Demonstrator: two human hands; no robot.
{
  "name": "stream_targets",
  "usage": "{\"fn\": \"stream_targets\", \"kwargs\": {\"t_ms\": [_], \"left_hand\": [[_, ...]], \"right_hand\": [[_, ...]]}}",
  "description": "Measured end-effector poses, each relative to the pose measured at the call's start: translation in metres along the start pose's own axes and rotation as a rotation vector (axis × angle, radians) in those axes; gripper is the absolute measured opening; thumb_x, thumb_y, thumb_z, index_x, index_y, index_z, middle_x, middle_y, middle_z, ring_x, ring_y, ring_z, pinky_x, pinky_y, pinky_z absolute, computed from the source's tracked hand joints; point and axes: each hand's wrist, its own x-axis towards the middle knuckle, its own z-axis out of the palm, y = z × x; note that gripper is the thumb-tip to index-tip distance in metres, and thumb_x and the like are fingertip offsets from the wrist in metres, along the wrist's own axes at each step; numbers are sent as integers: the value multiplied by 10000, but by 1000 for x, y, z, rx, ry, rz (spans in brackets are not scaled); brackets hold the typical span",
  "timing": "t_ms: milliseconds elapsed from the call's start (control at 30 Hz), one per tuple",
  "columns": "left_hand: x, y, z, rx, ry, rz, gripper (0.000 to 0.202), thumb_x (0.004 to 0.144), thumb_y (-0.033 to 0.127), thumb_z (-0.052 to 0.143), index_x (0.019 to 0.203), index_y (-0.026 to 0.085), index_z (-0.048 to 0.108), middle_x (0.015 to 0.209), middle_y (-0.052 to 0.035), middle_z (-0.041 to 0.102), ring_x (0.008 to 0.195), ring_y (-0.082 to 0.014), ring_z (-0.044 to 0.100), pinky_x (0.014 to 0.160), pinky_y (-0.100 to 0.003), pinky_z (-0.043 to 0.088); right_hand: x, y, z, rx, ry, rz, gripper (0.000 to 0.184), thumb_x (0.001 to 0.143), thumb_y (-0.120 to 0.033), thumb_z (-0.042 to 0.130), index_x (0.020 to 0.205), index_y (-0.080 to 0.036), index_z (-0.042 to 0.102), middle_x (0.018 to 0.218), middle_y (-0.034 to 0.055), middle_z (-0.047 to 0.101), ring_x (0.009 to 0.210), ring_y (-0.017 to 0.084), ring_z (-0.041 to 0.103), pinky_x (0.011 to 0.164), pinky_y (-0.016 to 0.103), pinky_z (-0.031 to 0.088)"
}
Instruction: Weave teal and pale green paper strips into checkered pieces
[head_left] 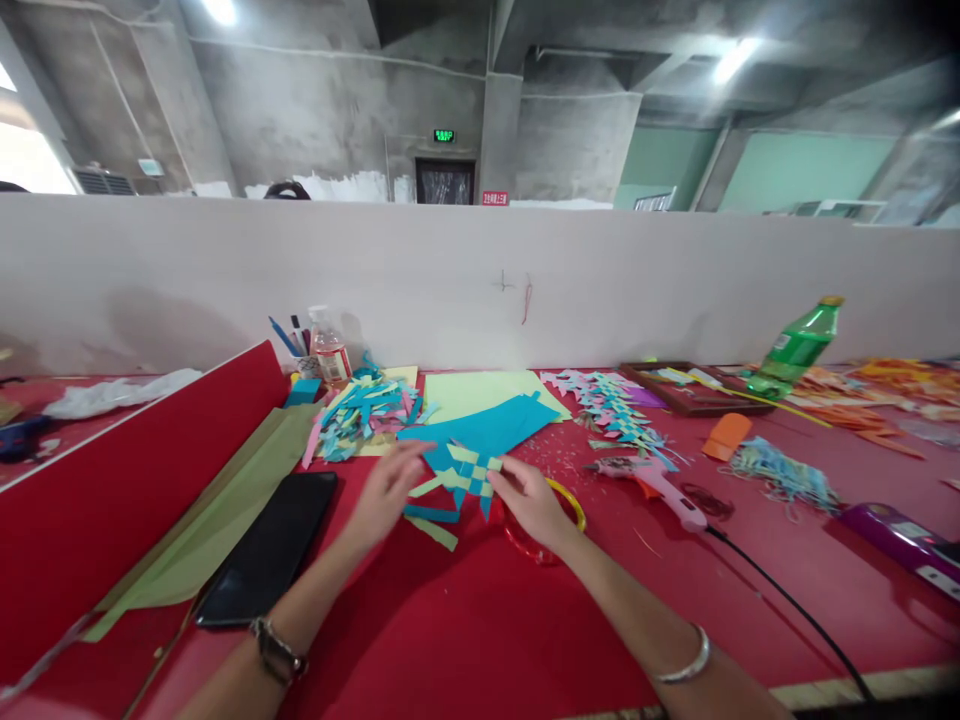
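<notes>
My right hand (531,500) pinches the right edge of a small woven paper piece (471,472), a checkerboard of blue and pale yellow strips with loose ends sticking out. To its left, my left hand (390,488) is raised with fingers apart, close to the strip ends but seemingly holding nothing. Under and behind the weave lies a blue paper sheet (495,425). A loose blue strip (432,513) and a pale green strip (435,533) rest on the red table just below. Beneath my right hand sits a yellow and red ring (574,503), partly covered.
A pile of paper strips (367,412) lies at the back left, near a clear bottle (330,345). On the left is a black phone-like slab (268,548). A pink glue gun (664,485) with a black cord lies right. Farther right stands a tilted green bottle (796,350).
</notes>
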Motion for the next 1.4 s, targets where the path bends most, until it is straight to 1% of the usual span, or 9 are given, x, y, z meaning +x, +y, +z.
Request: {"fn": "stream_targets", "kwargs": {"t_ms": [67, 167, 300, 533, 700, 1000, 1167, 1300, 1400], "left_hand": [[-1, -3, -10, 196, 58, -96, 481, 836, 411, 160, 1170, 191, 425, 1153, -105, 452, 1028, -208, 436, 846, -338, 351], [-13, -4, -9, 631, -141, -248, 613, 734, 561, 324, 1237, 210, 336, 1211, -148, 379, 1038, -315, 391, 764, -414, 370], [-28, 0, 15, 860, -267, -191, 665, 694, 617, 329, 1236, 232, 332, 1136, -141, 436, 1030, -316, 358, 745, -388, 365], [-22, -4, 26, 804, -308, -52, 425, 792, 450, 323, 1058, 149, 461, 1003, -117, 473, 927, -220, 445, 787, -321, 353], [-21, -5, 30, 829, -351, -113, 297, 828, 352, 292, 919, 133, 470, 899, -102, 525, 835, -205, 523, 698, -292, 390], [-20, -1, 20, 771, -447, -104, 328, 825, 391, 264, 834, 181, 516, 796, -79, 600, 738, -204, 575, 600, -251, 371], [-17, 8, 11, 664, -322, -154, 418, 817, 458, 185, 823, 182, 499, 748, -71, 597, 733, -206, 570, 581, -241, 354], [-14, 11, 17, 749, -351, -208, 529, 677, 612, 357, 941, 163, 451, 796, -95, 603, 775, -260, 570, 584, -267, 380], [-12, 10, 24, 873, -425, -187, 416, 741, 507, 358, 962, 166, 443, 815, -117, 607, 782, -276, 578, 604, -309, 403]], "right_hand": [[1, 3, -2, -4, 49, 14, 265, 773, -376, 384, 752, -154, 527, 684, 4, 547, 629, 130, 484, 569, 223, 382], [2, 6, -4, -52, 71, 11, 268, 769, -383, 380, 701, -158, 506, 624, -8, 512, 580, 120, 450, 533, 216, 353], [2, 9, -6, -110, 76, 1, 269, 775, -386, 371, 662, -165, 473, 595, -16, 477, 559, 116, 421, 525, 216, 332], [6, 14, -13, -155, 126, -27, 257, 776, -374, 378, 628, -169, 421, 585, -27, 406, 555, 105, 370, 524, 209, 296], [7, 18, -16, -159, 135, -16, 275, 772, -392, 377, 613, -171, 414, 564, -34, 392, 544, 104, 360, 512, 208, 282], [7, 17, -16, -144, 59, -36, 285, 765, -375, 383, 559, -183, 338, 532, -51, 311, 514, 91, 322, 484, 203, 254], [8, 19, -16, -146, 41, -37, 290, 764, -378, 372, 553, -182, 337, 532, -50, 325, 514, 91, 317, 501, 208, 263], [8, 18, -16, -141, 31, -37, 290, 764, -381, 366, 555, -184, 328, 536, -48, 325, 522, 94, 321, 509, 209, 266], [7, 17, -17, -153, 34, -37, 290, 766, -381, 370, 558, -185, 318, 535, -50, 307, 520, 93, 316, 499, 206, 255]]}}
